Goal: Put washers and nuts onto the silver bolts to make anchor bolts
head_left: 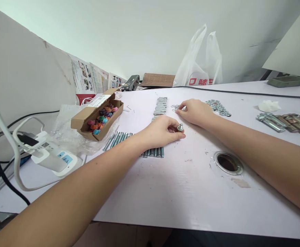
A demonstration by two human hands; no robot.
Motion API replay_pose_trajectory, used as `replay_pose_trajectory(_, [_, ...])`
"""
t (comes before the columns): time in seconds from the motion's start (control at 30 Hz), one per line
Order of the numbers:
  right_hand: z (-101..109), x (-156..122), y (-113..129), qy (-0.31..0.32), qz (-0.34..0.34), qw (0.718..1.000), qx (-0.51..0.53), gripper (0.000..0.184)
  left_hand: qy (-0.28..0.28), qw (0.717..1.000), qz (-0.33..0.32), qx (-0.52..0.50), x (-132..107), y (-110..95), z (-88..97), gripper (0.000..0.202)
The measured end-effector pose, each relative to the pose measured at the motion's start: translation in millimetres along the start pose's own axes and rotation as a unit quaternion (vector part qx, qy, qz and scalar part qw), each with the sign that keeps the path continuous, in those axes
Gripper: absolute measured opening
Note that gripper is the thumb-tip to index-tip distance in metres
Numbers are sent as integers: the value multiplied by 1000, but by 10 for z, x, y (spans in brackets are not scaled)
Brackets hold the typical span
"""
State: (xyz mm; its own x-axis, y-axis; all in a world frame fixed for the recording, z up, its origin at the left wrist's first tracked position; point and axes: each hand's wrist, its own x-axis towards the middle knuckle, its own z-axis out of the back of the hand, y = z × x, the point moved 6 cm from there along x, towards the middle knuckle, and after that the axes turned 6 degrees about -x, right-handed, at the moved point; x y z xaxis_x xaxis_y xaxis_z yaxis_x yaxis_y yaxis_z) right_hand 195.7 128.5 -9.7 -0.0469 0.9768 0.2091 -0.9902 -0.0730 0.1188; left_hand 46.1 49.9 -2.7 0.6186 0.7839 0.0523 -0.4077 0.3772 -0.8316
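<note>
My left hand (162, 131) is closed around a metal bolt (180, 127). Its short end with a wider ring or nut pokes up between thumb and fingers, while the rest is hidden in the hand. My right hand (194, 110) reaches to a small group of ring washers (174, 106), its fingertips pinched together at their edge; what is between them is hidden. Beyond my left hand lies a column of silver bolts (160, 105). More bolts (153, 152) lie in a row partly under my left forearm. A pile of nuts (218, 107) sits behind my right wrist.
An open cardboard box (85, 120) of colourful caps stands at left, near a white power strip (59, 159) with cables. Assembled metal pieces (288, 122) lie at right. A round hole (228, 162) opens in the table near my right forearm. Behind stands a white plastic bag (200, 65).
</note>
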Motion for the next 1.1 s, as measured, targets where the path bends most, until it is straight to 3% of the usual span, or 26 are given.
replay_pose_trajectory(0.3, [13,4,-69,-13,6,1000,24,27,-5,1000,2,11,17,-4,-5,21])
replay_pose_trajectory(0.4, [225,-113,-29,-58,13,991,122,25,-2,1000,-5,5,6,-22,1,19])
replay_pose_trajectory(0.47, [391,-243,-5,-61,14,969,239,23,0,1000,-8,-7,2,-29,3,17])
replay_pose_trajectory(0.57, [497,-456,68,41,26,911,409,26,-6,1000,-10,-4,2,-23,9,18])
replay_pose_trajectory(0.67, [470,-634,153,163,68,868,464,33,-11,1000,-14,16,4,-14,14,23])
replay_pose_trajectory(0.87, [392,-705,182,212,129,873,421,30,-5,999,-23,32,6,-28,11,24])
replay_pose_trajectory(1.1, [436,-718,209,210,131,884,396,30,2,999,-22,29,5,-55,3,25])
